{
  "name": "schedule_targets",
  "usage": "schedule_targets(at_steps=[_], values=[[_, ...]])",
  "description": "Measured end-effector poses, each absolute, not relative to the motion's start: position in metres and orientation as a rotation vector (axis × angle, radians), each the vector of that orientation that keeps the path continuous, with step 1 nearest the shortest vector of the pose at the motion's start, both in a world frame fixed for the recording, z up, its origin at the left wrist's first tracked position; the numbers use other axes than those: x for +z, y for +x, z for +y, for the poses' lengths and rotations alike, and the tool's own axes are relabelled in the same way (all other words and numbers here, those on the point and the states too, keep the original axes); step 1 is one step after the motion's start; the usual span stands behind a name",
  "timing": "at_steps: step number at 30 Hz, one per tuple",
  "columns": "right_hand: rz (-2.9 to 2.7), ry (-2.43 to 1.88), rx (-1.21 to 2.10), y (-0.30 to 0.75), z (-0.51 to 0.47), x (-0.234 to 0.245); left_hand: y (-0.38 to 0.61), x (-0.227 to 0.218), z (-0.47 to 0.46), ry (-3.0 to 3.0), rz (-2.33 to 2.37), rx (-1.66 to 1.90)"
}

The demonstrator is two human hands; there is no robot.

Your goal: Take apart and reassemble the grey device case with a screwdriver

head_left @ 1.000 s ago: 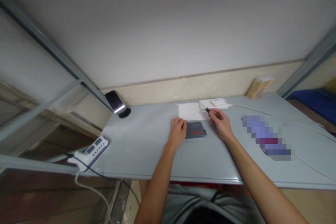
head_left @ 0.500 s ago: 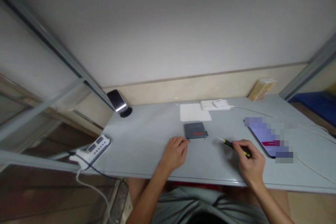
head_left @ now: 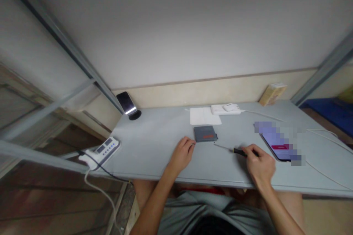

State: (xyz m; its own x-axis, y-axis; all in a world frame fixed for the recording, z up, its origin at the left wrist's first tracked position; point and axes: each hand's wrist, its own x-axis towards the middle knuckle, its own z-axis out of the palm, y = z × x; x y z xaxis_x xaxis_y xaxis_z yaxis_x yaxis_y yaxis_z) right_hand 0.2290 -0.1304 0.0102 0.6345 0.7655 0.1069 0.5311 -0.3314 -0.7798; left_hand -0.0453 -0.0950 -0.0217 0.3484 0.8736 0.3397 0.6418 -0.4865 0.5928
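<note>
My right hand is wrapped round the black and yellow handle of a screwdriver. Its thin shaft points left, and the tip comes down by a tiny dark speck on the desk, too small to name. Just beyond lies a flat dark grey case with red-orange lettering and a small tab on its right side. Close to that case's near left corner is my left hand, its fingers drawn together. Something small and dark shows at those fingertips, but I cannot make it out.
Behind the case lie white paper and a white power strip. A large phone or tablet rests on the right, near cables. A phone on a stand, another power strip and a yellowish box stand near the edges.
The screwdriver has moved left, bringing its tip from bare desk to the dark speck. My left hand stays near the case's corner, and the whole view has shifted slightly.
</note>
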Motion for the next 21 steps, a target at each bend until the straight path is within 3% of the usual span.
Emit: schedule_targets(at_steps=[8, 15, 21], values=[[-0.949, -2.096, 0.465, 0.231, -0.124, 0.01, -0.046, -0.021, -0.091, 2.354, 1.365, 0.816], [-1.039, -1.652, 0.539, 0.235, -0.123, 0.007, -0.05, -0.012, -0.08, 2.677, 1.282, 0.619], [-1.002, -1.621, 0.507, 0.229, -0.098, 0.003, -0.045, 0.008, -0.029, 2.418, 1.362, 0.939]])
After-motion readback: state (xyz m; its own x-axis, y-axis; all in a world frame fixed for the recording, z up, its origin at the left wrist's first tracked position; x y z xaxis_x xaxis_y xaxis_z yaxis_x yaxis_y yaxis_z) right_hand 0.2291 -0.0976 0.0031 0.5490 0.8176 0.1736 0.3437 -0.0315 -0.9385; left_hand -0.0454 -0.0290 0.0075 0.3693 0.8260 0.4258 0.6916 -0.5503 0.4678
